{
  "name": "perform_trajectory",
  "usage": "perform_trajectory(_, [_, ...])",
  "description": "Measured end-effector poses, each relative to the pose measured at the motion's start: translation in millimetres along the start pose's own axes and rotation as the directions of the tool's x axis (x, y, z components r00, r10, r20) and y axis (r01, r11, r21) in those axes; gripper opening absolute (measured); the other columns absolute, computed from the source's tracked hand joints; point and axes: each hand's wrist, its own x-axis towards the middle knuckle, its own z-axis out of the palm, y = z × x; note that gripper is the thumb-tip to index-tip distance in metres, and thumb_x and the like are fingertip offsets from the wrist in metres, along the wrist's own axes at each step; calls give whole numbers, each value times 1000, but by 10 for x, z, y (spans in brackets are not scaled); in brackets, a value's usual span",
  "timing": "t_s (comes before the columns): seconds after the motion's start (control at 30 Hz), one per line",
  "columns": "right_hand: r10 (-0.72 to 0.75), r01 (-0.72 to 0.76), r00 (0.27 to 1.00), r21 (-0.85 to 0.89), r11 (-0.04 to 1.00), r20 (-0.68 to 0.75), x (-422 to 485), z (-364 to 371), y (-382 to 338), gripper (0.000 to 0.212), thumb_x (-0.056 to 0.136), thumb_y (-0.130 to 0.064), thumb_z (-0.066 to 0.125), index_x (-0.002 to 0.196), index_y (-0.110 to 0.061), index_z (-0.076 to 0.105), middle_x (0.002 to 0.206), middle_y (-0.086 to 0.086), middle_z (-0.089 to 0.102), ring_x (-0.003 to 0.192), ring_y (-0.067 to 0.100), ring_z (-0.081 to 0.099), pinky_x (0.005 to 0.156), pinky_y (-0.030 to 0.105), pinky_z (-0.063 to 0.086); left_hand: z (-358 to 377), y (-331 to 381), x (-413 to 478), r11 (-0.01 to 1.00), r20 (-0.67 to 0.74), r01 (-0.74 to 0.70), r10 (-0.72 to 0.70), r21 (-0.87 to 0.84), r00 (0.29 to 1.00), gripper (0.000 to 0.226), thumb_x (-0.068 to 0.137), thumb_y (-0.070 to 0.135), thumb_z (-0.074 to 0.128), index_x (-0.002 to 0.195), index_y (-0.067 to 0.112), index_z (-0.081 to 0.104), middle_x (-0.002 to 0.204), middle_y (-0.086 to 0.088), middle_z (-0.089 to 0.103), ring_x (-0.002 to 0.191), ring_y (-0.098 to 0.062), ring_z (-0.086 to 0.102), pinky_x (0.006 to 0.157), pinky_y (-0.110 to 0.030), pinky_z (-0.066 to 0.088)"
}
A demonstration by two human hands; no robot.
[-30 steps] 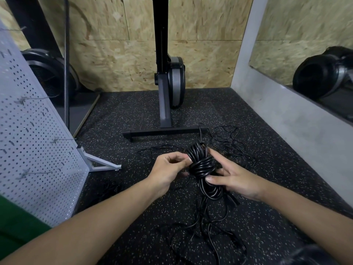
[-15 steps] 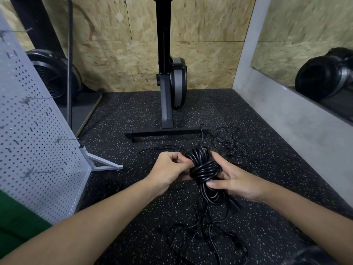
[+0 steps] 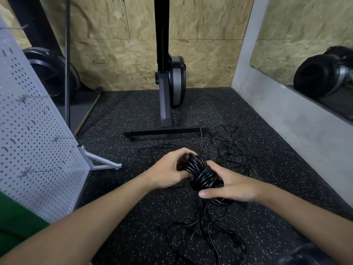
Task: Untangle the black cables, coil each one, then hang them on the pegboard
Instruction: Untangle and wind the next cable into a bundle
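Over the floor [image 3: 277, 140] — left hand [image 3: 170, 169] and right hand [image 3: 231, 185] curl fingers [image 3: 179, 153] round the cable coil [image 3: 202, 173]

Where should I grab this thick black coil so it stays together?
Grip the coil round its wrapped middle, from the right, where the right hand holds it: crosswise turns cinch the loops there; the ends by the left hand and below are looser.

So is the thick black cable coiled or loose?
Coiled: the thick cable forms a tight bundle of loops, gripped by the left hand and right hand; thinner cables lie loose.
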Motion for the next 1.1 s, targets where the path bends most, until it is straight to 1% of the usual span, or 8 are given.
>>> perform_trajectory(0.23, [-13,6,994,-68,998,-107,48,33,0,97,81,-60,81,158,-41,25,147,-26,52,133,-5,49,120,36,36,9,-3,-19,991,-113,-28,43,132,993,31,84,5,78,108,21,67,100,7,76,98,-8,73,95,-39,58])
perform_trajectory(0.3, [-43,35,995,-85,996,-94,49,51,-43,70,86,-50,80,142,-42,39,127,-19,66,115,-3,62,108,35,48,11,-5,-36,990,-135,-6,25,140,990,30,84,5,76,106,22,67,99,9,76,96,-6,72,93,-36,58])
perform_trajectory(0.4, [-80,59,982,-124,991,-173,152,56,-43,56,84,-47,82,128,-39,47,105,-6,74,91,11,74,88,39,59,18,10,-43,985,-232,68,-31,156,972,27,83,8,73,104,23,66,94,10,75,90,-4,71,87,-31,58])
perform_trajectory(0.57, [-143,70,960,-287,955,-239,382,144,-129,53,84,-52,82,122,-38,48,98,-9,71,87,4,67,70,18,47,-27,-40,-100,964,-371,223,-157,143,915,30,78,5,65,104,21,66,90,8,73,86,-10,68,68,-18,49])
perform_trajectory(0.73, [-92,32,974,-276,961,-207,560,215,-170,51,72,-62,86,110,-46,56,102,-17,71,95,0,65,79,25,49,-200,-130,-304,946,-279,189,-113,262,954,45,87,11,73,129,25,64,110,10,73,106,-7,67,91,-18,49])
perform_trajectory(0.9, [-22,1,989,-139,990,-149,697,262,-218,67,64,-60,91,121,-37,64,115,-15,75,110,5,69,107,37,52,-460,-179,-455,921,-80,86,-60,380,995,90,87,23,77,161,38,29,151,6,51,137,-11,49,116,-32,41])
perform_trajectory(1.0, [0,-8,996,-91,996,-93,799,315,-283,56,77,-41,91,124,-29,64,118,-10,75,109,5,70,107,36,52,-581,-243,-527,838,78,5,-56,546,995,109,81,28,87,162,46,18,157,13,32,141,-8,38,116,-29,36])
perform_trajectory(1.1, [3,-3,1000,-76,997,7,916,358,-344,68,77,-40,92,135,-23,61,126,-9,72,118,5,67,112,34,49,-688,-361,-565,708,71,-45,-7,704,997,103,77,33,89,161,41,30,148,13,42,133,-13,49,108,-37,47])
